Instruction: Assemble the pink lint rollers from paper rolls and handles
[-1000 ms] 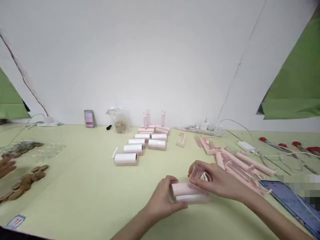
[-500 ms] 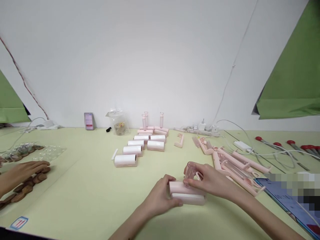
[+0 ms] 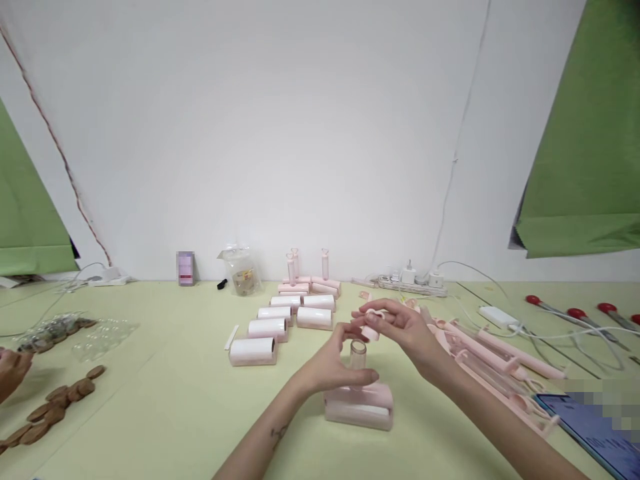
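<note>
A pink lint-roller base [image 3: 359, 406] lies on the pale green table [image 3: 165, 393] in front of me, with a clear pinkish tube [image 3: 357, 355] standing up from its top. My left hand [image 3: 334, 365] is curled round that tube. My right hand [image 3: 400, 325] is raised just above and behind it, fingers closed on a small pink handle piece [image 3: 371, 329]. Several finished white-and-pink rollers [image 3: 274, 329] lie in rows farther back.
Long pink handles [image 3: 483, 351] are piled at the right, beside a phone [image 3: 587, 425], a power strip [image 3: 407, 281] with cables and red-handled tools [image 3: 575, 315]. Another person's hand [image 3: 13, 371] is at the left edge near brown discs [image 3: 53, 413] and a plastic bag [image 3: 241, 271].
My right hand has lifted off the roller base and picked up the small pink handle piece. My left hand moved up from the base to the tube. The camera tilted up.
</note>
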`<control>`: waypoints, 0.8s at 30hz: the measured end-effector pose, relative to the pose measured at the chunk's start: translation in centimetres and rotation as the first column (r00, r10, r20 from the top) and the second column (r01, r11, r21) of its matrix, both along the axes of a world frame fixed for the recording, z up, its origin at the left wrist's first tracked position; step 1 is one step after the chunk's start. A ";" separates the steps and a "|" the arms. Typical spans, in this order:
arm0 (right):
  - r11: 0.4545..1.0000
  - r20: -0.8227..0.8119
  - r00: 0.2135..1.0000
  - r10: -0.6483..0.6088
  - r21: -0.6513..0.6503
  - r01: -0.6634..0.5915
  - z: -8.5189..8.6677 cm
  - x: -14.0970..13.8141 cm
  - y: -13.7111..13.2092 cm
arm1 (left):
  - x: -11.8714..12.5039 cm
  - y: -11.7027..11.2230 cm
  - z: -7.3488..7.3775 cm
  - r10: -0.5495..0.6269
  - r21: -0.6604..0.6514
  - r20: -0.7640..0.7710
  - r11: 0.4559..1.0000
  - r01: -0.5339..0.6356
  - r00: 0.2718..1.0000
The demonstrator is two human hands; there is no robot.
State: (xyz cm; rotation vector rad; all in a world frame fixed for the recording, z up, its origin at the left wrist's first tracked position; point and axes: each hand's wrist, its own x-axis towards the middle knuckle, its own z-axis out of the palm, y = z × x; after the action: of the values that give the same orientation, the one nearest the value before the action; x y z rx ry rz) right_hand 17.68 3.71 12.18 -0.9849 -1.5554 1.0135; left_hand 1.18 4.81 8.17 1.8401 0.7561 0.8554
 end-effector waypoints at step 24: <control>0.978 0.388 0.919 0.073 0.152 -0.142 -0.1 -1.5 0.4 | 3.5 1.9 -2.6 -0.096 -0.362 0.259 0.913 0.189 0.961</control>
State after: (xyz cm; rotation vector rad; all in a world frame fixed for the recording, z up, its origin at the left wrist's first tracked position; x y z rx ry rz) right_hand 16.22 4.06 12.12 -1.0199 -2.0050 0.7675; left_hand 4.72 6.71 5.53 1.3962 0.5799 0.7524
